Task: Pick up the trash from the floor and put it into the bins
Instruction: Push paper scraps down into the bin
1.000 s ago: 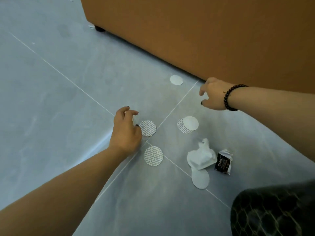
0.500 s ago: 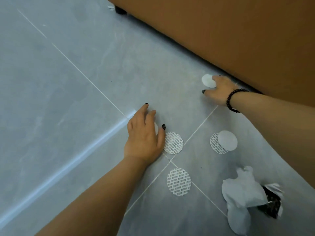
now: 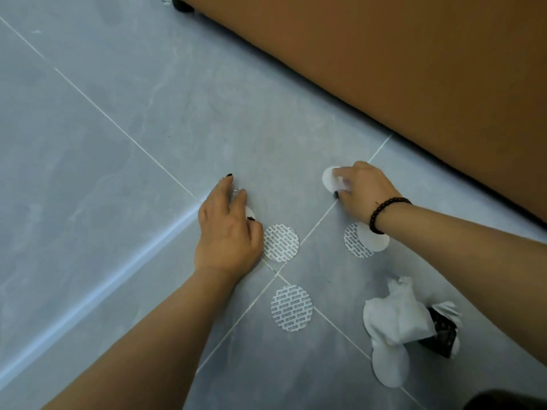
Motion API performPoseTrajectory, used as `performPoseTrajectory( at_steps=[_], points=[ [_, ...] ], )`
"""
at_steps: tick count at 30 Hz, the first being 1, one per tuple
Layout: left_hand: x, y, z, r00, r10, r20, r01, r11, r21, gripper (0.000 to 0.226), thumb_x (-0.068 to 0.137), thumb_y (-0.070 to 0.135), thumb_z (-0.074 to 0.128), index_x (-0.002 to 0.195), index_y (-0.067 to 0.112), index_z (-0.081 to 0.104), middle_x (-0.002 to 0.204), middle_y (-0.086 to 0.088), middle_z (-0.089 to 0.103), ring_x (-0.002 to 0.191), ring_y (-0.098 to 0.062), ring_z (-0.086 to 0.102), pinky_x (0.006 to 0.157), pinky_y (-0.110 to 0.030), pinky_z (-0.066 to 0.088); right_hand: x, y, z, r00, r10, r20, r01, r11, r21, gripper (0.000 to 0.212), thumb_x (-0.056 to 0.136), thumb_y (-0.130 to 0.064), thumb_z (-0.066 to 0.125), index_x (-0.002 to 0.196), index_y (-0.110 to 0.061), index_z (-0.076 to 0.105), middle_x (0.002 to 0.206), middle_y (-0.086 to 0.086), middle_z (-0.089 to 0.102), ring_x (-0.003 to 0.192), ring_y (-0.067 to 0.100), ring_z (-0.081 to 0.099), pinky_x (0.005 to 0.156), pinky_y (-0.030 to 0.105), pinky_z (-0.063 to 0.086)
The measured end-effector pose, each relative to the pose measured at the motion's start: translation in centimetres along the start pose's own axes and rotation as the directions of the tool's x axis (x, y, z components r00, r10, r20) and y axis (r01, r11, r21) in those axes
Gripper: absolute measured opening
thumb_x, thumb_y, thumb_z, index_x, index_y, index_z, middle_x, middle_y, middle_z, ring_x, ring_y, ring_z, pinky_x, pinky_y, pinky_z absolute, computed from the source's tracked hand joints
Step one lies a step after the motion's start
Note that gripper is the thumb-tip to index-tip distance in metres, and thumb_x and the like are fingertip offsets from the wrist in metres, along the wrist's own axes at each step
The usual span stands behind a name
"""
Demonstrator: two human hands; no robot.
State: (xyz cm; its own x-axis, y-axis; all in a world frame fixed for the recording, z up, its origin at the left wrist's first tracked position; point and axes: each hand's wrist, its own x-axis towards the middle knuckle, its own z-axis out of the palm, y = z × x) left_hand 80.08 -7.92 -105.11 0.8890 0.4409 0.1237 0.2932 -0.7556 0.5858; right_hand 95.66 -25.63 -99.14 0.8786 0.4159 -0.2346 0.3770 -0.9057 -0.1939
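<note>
Floor tiles (image 3: 118,202) unchanged; right hand (image 3: 365,192) now pinches white disc (image 3: 329,179), left hand (image 3: 228,229) apparently presses another.

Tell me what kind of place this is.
Probably an indoor room, perhaps at home: large grey floor tiles with pale grout lines, and a brown furniture piece on a dark foot. Round paper discs litter the floor.

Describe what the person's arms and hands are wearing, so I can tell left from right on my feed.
Both forearms are bare, with no sleeves or gloves. The right hand has a bracelet of dark round beads at the wrist. The left hand has a bare wrist. Fingernails on both are painted dark.
</note>
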Motion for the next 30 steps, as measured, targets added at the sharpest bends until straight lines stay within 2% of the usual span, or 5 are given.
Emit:
performPoseTrajectory(
  at_steps=[9,13,20,24,30],
  points=[
    [-0.7,-0.4,-1.3,0.976,-0.173,-0.129,0.185,0.98,0.081,0.049,0.083,0.042,0.056,0.122,0.013,0.055,0.126,-0.009,0.046,0.121,-0.029,0.036,0.103,-0.039,0.015,0.1,-2.5,-0.8,0.91,0.408,0.081,-0.416,0.895,0.161,0.071,0.069,-0.038,0.081,0.127,-0.012,0.051,0.134,0.014,0.042,0.122,0.032,0.045,0.096,0.034,0.042],
    [-1.0,-0.5,-2.6,0.929,-0.369,-0.03,0.37,0.929,0.022,0.049,0.078,0.05,0.067,0.114,0.018,0.056,0.119,-0.004,0.046,0.119,-0.028,0.037,0.099,-0.039,0.023,-2.4,-0.6,-0.8,0.915,0.404,0.015,-0.386,0.864,0.323,0.045,0.074,-0.028,0.078,0.111,-0.009,0.061,0.121,0.009,0.057,0.111,0.028,0.055,0.083,0.028,0.043],
    [-1.3,2.6,-5.2,0.897,-0.424,0.125,0.424,0.744,-0.516,0.043,0.076,0.023,0.079,0.104,0.021,0.047,0.079,0.006,0.06,0.084,-0.022,0.062,0.074,-0.027,0.048,-7.5,2.5,-2.4,0.774,0.499,0.388,-0.598,0.379,0.706,0.061,0.072,-0.01,0.081,0.126,-0.009,0.052,0.122,0.013,0.055,0.104,0.032,0.057,0.06,0.033,0.057],
    [-2.5,5.9,-3.5,0.88,-0.27,0.391,0.425,0.815,-0.393,0.065,0.074,0.02,0.081,0.128,0.02,0.044,0.087,0.0,0.062,0.083,-0.017,0.059,0.078,-0.028,0.045,-8.6,3.0,-1.0,0.822,0.493,0.286,-0.57,0.702,0.427,0.055,0.071,-0.017,0.081,0.12,-0.007,0.057,0.123,0.011,0.06,0.111,0.029,0.058,0.093,0.035,0.05],
    [-3.7,6.0,-1.6,0.832,-0.375,0.409,0.461,0.877,-0.136,0.047,0.074,0.028,0.079,0.107,0.018,0.047,0.103,-0.001,0.056,0.093,-0.021,0.054,0.078,-0.03,0.044,-9.3,1.2,0.9,0.89,0.409,0.199,-0.444,0.878,0.179,0.047,0.078,-0.027,0.073,0.119,-0.012,0.055,0.129,0.011,0.046,0.118,0.028,0.047,0.087,0.03,0.044]
  ],
)
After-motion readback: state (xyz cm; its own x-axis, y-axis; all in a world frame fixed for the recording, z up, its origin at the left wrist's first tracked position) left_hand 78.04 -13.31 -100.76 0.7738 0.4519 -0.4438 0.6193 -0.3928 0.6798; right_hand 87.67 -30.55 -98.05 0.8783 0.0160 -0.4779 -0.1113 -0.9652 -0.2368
